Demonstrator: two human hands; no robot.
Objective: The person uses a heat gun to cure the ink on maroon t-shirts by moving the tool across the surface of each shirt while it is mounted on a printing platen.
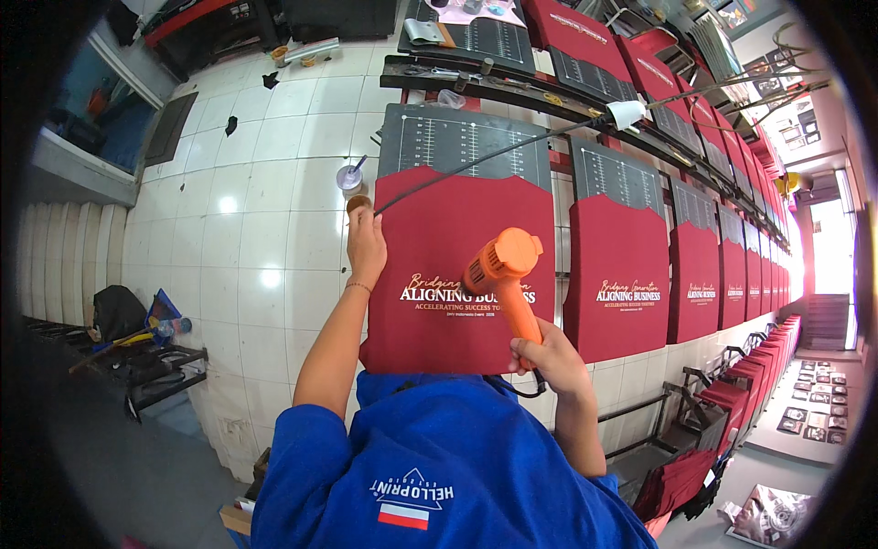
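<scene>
My right hand (549,359) grips the handle of an orange hair dryer (517,261), or a similar hot-air blower, above a dark red shirt panel (457,220). Its nozzle points down at the white and gold print, hiding part of it. The red fabric lies flat over a grey board (439,128) marked with white scales. By the panel's left edge is my left hand (368,247), fingers bent at the end of a taut black cable (494,151). A brown round thing (358,203) shows at those fingertips; whether I hold it is unclear.
A tub of pale purple stuff with a stick (348,177) stands left of the board. The cable slopes up to a white socket block (626,113). More boards with printed red panels (617,274) line up on the right. A dark metal rail (512,105) crosses behind.
</scene>
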